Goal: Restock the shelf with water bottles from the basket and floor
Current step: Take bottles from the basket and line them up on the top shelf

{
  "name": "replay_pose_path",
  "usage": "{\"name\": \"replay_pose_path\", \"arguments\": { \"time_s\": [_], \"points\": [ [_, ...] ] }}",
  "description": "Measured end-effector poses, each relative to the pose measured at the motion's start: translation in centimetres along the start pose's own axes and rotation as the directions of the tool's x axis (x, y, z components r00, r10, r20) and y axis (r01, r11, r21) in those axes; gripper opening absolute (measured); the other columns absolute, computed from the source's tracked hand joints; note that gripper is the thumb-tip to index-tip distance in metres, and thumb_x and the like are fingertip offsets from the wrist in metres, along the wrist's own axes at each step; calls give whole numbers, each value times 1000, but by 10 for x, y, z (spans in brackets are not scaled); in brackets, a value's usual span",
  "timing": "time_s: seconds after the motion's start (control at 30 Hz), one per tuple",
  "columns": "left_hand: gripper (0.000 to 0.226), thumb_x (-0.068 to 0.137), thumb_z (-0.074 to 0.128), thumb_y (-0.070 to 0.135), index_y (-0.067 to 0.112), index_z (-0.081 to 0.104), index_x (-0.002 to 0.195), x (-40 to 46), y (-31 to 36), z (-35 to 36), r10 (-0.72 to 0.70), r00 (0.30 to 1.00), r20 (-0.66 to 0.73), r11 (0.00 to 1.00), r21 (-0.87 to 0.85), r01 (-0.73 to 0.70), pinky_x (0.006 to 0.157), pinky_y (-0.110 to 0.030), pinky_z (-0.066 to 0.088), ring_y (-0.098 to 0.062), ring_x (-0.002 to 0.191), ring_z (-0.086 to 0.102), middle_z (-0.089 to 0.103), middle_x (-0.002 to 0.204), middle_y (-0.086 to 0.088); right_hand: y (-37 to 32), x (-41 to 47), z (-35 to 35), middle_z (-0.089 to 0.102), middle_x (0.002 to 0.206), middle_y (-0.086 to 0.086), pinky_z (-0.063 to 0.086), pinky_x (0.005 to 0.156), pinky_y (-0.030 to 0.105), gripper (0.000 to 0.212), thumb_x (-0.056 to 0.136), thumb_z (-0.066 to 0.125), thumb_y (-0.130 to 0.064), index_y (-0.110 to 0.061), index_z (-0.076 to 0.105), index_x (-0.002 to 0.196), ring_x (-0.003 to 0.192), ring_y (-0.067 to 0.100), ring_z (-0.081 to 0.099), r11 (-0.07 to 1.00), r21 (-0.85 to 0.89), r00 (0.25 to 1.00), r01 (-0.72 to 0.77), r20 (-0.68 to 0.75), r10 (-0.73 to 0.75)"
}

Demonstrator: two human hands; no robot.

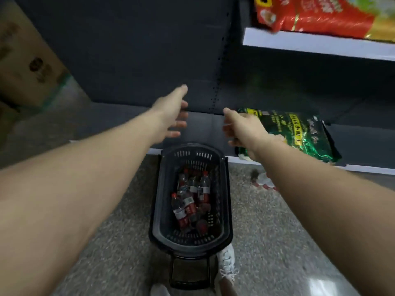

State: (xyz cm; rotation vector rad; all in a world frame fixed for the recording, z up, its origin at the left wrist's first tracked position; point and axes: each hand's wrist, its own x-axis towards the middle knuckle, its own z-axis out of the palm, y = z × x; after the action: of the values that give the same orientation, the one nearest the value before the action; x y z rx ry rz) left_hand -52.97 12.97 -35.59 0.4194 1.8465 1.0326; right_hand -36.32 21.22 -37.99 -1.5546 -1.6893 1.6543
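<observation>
At the frame's centre, above the black basket (222, 201) on the floor (106, 242), the left hand (171, 112) and right hand (243, 129) reach toward the dark bottom shelf (203, 122), fingers spread, holding nothing. Red-labelled water bottles (190, 201) lie heaped in the basket; a green bag (292, 133) lies on the shelf at right.

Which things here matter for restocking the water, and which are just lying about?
For the job: water bottles, black basket, bottles on the floor, bottom shelf, both open hands.
Just lying about: green bag, red bag, cardboard box.
</observation>
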Motion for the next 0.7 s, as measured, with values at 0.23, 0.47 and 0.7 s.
{"name": "replay_pose_path", "arguments": {
  "time_s": [0.23,0.47,0.7],
  "points": [
    [45,87,41,63,25,61,101,105,-159,36,-153,986,-73,987,-56,149,83,-40,48,-20,95,62,65,106,2,133,92,67,55,83,11,48,67,37,39,93,56,-44,-7,65,90,77,24,54,992,-100,994,-80,65,87],
    [50,89,48,50,12,62,119,194,-319,78,-194,964,-180,976,63,208,72,-31,48,-24,94,62,66,108,-6,293,166,121,71,97,13,57,87,49,34,87,62,-42,-10,67,96,90,31,67,955,-216,971,-203,82,225],
    [19,88,57,23,10,64,75,242,-456,126,-282,946,-158,936,172,308,47,-23,41,-18,67,60,67,81,-6,387,240,156,69,98,12,48,72,30,35,85,59,-37,-6,68,100,88,29,63,850,-482,970,-211,7,245]
  ]
}}
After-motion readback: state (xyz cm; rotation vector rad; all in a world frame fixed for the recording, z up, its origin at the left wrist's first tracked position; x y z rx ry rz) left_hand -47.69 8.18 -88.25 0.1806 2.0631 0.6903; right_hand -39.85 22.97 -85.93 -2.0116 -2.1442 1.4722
